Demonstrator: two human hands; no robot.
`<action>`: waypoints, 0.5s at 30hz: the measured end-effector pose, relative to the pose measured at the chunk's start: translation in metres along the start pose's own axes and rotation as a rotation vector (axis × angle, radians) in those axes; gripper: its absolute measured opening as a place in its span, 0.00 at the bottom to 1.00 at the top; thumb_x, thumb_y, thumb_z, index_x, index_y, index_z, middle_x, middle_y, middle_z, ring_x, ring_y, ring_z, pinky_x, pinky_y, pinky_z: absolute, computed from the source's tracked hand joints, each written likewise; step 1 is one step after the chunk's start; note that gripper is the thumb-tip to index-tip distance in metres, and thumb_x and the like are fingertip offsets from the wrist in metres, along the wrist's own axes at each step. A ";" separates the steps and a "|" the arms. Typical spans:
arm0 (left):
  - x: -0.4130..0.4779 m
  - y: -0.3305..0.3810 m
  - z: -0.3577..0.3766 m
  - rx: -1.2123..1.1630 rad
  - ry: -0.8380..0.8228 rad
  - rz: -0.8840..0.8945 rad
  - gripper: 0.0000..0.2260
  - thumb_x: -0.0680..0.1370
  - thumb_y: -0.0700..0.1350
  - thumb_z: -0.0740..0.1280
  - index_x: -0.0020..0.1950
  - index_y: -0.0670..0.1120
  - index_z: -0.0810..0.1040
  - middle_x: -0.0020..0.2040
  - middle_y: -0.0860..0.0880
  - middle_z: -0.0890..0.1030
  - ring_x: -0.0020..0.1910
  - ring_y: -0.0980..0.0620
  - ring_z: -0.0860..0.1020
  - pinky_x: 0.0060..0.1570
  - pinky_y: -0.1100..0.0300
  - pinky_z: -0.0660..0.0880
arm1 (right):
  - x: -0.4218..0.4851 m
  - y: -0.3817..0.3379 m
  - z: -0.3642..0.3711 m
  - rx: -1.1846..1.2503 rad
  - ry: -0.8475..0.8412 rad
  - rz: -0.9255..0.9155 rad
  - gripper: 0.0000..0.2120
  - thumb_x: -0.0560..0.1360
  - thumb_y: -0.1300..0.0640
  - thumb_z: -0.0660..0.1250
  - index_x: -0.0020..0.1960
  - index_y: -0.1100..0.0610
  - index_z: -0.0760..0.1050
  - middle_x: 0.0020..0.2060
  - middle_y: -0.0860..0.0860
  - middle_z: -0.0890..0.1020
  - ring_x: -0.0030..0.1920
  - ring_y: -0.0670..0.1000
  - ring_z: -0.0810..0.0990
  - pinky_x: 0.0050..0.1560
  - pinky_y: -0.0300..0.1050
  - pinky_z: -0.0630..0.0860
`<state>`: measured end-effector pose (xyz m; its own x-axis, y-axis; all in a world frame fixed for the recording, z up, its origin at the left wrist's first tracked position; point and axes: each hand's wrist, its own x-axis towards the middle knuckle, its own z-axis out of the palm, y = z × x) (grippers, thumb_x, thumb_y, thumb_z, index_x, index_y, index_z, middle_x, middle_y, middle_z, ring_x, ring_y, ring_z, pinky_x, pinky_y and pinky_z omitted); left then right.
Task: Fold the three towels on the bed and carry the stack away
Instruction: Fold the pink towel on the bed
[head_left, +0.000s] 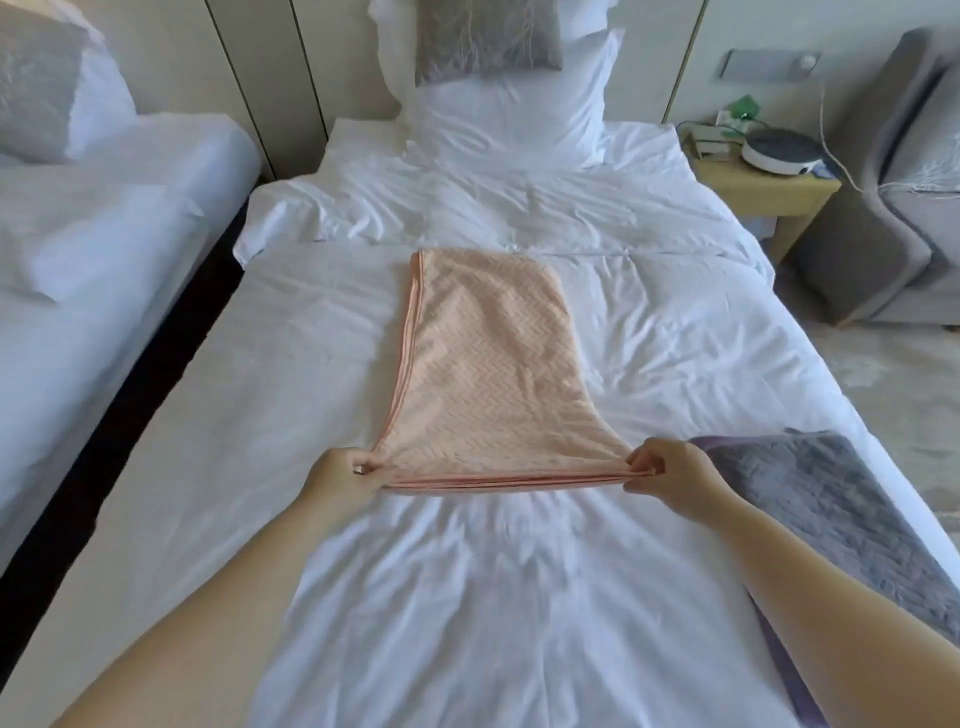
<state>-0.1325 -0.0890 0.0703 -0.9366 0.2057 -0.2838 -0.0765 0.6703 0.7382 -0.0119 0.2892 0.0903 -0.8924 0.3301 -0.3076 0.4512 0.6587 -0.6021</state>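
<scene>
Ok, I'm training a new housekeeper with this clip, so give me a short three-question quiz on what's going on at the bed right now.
1. True or false: both hands grip the near edge of the peach towel.
2. Which towel lies beside the right hand? A) white B) grey C) green
3. Fill in: the far end of the peach towel rests on the ____.

Key:
1. True. The left hand and right hand each pinch a near corner.
2. B, the grey towel.
3. bed.
</scene>
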 end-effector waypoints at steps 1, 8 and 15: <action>-0.013 -0.011 0.008 -0.017 -0.009 -0.024 0.02 0.72 0.42 0.74 0.39 0.45 0.83 0.38 0.50 0.82 0.39 0.54 0.77 0.36 0.72 0.69 | -0.012 0.010 0.013 -0.023 -0.008 0.002 0.10 0.62 0.63 0.78 0.37 0.55 0.78 0.41 0.53 0.80 0.41 0.53 0.75 0.39 0.41 0.66; -0.105 -0.065 0.050 -0.038 -0.020 -0.102 0.05 0.70 0.35 0.73 0.40 0.45 0.82 0.39 0.48 0.81 0.40 0.50 0.76 0.38 0.71 0.69 | -0.101 0.072 0.073 -0.158 -0.001 -0.046 0.20 0.62 0.59 0.79 0.30 0.46 0.68 0.36 0.44 0.69 0.34 0.46 0.70 0.34 0.38 0.63; -0.220 -0.128 0.086 -0.003 -0.028 -0.076 0.04 0.70 0.35 0.74 0.43 0.42 0.83 0.45 0.47 0.80 0.45 0.48 0.79 0.45 0.64 0.72 | -0.210 0.127 0.124 -0.217 -0.052 -0.110 0.12 0.63 0.58 0.79 0.35 0.51 0.75 0.36 0.47 0.75 0.42 0.52 0.73 0.43 0.46 0.69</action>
<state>0.1127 -0.1589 -0.0140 -0.9180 0.1740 -0.3564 -0.1482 0.6829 0.7153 0.2330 0.2196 -0.0129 -0.9322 0.2172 -0.2895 0.3351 0.8202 -0.4637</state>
